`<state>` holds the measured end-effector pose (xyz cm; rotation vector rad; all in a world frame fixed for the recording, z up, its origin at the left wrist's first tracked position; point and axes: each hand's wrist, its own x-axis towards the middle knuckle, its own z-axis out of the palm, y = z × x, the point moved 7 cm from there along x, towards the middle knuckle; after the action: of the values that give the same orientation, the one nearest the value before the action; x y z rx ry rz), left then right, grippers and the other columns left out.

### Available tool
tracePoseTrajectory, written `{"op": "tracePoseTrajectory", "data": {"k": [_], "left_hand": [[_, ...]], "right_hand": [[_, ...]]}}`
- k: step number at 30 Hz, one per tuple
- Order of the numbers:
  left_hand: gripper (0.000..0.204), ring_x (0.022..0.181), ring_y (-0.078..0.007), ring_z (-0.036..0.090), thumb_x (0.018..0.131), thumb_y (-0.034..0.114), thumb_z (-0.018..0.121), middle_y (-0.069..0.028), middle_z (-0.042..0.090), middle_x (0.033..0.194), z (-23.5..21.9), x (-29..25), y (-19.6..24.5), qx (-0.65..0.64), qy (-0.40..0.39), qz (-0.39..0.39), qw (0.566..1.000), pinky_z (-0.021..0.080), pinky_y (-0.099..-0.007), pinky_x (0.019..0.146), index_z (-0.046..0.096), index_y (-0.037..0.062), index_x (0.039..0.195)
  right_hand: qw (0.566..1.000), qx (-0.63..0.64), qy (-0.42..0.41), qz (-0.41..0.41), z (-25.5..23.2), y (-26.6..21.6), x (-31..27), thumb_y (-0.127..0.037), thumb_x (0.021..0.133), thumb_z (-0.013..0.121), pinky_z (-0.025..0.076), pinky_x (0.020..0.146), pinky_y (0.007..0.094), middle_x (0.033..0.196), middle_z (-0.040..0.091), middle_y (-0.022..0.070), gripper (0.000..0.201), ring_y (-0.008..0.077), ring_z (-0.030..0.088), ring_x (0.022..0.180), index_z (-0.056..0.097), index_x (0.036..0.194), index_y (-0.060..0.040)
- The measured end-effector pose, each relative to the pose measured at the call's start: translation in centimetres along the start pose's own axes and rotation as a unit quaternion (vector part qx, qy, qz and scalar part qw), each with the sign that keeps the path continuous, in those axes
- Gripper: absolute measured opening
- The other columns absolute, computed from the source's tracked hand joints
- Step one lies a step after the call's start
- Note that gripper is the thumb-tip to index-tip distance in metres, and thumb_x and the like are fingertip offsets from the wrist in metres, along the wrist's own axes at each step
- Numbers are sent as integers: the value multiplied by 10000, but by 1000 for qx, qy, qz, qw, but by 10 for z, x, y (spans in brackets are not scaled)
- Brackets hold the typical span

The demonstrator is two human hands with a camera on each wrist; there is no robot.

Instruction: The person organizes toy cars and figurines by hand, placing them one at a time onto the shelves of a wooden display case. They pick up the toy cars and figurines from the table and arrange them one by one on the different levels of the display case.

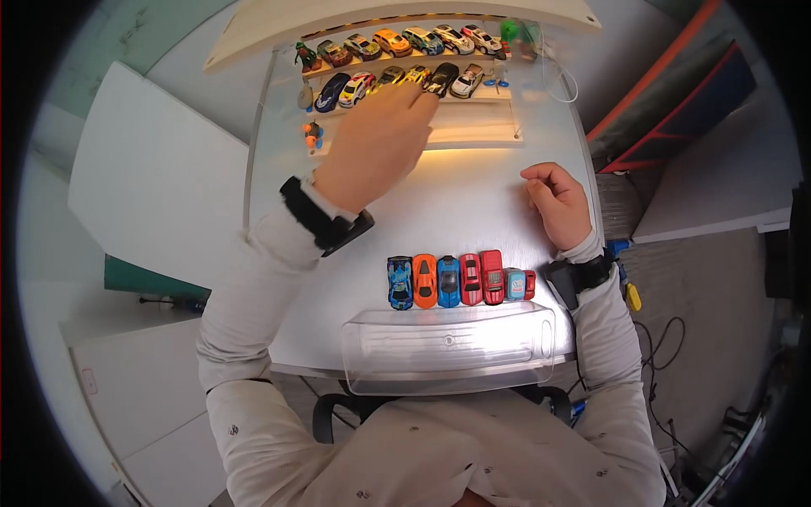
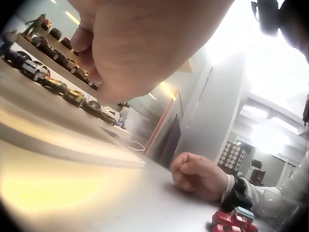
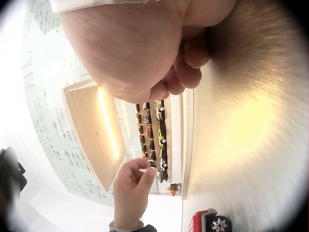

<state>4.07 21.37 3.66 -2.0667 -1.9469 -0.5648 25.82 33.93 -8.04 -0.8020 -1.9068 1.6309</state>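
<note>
In the head view, my left hand (image 1: 376, 144) reaches over the lower tier of a display shelf (image 1: 494, 95). Its fingertips are beside a black toy car (image 1: 442, 80) and a yellow toy car (image 1: 416, 76), partly covering the yellow one. The right wrist view has this hand (image 3: 131, 193) with thumb and forefinger bent and apart, nothing visible between them. My right hand (image 1: 559, 207) rests on the table with loosely curled fingers and holds nothing. Closer to me, several toy cars stand in a row, among them an orange car (image 1: 425, 281) and a red pickup (image 1: 492, 277).
A clear plastic box (image 1: 448, 345) lies at the table's near edge, beyond the row of cars. More toy cars (image 1: 393, 42) fill the upper tier, with small figures (image 1: 307, 57) at the ends. A white board (image 1: 152, 169) stands left of the table.
</note>
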Motion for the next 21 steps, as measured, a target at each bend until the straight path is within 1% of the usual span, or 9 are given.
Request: {"op": "tracePoseTrajectory", "data": {"k": [2, 5, 8, 11, 14, 17, 20, 21], "left_hand": [[372, 1011, -326, 611, 824, 88, 742, -120, 593, 1036, 15, 21, 5, -5, 18, 20, 1000, 523, -418, 842, 605, 21, 1164], [440, 1036, -320, 606, 808, 89, 756, -124, 574, 1066, 33, 46, 6, 2, 22, 10, 1000, 528, -415, 846, 607, 28, 1217], [462, 1031, -323, 607, 804, 68, 738, -127, 569, 1078, 54, 58, -1, 23, 37, 18, 999, 530, -416, 850, 606, 33, 1245], [433, 1026, -319, 611, 797, 40, 706, -123, 573, 1074, 65, 64, -5, 43, 29, 11, 999, 531, -417, 849, 613, 32, 1220], [391, 1020, -315, 614, 793, 39, 682, -122, 579, 1058, 69, 66, -4, 52, 34, 24, 998, 532, -417, 848, 626, 29, 1179], [148, 958, -289, 623, 782, 34, 652, -104, 587, 954, 64, 67, 0, 71, 75, 56, 993, 553, -381, 786, 624, 33, 927], [325, 991, -308, 623, 794, 73, 680, -119, 582, 996, 64, 63, -1, 71, 36, 41, 996, 538, -413, 826, 639, 24, 1112], [326, 982, -304, 626, 791, 78, 682, -118, 582, 990, 61, 61, 0, 74, 20, 34, 996, 541, -409, 818, 638, 24, 1110]], "right_hand": [[1000, 0, 2, 0, 0, 0, 0, -44, 990, 578, 447, 643, 208, 819, 621, -30, 157, 34, 529, 705, 677, 1103, 0], [1000, -13, 8, -7, -1, -1, 0, -47, 990, 579, 441, 640, 204, 833, 632, -26, 155, 29, 530, 711, 683, 1094, 1], [1000, -8, 2, -3, -1, -2, -1, -46, 988, 579, 450, 666, 204, 850, 648, -19, 157, 32, 546, 741, 687, 1092, 2], [1000, -18, 2, -18, -2, -3, -1, -42, 983, 579, 462, 701, 209, 863, 660, -11, 161, 39, 565, 776, 687, 1095, 2], [1000, -18, -7, -8, -3, -2, 0, -38, 979, 577, 469, 727, 212, 877, 669, -5, 163, 44, 575, 799, 686, 1093, 4], [1000, -8, -9, -8, -2, 0, 0, -38, 977, 575, 468, 723, 210, 882, 671, -3, 165, 43, 574, 794, 688, 1091, 3], [1000, -8, -10, -13, -3, -2, 0, -38, 977, 574, 467, 723, 208, 885, 671, -3, 168, 42, 574, 798, 689, 1094, 0], [1000, -13, -9, -14, -3, -2, 0, -38, 977, 573, 467, 723, 209, 886, 671, -3, 169, 42, 574, 799, 688, 1094, 0]]}}
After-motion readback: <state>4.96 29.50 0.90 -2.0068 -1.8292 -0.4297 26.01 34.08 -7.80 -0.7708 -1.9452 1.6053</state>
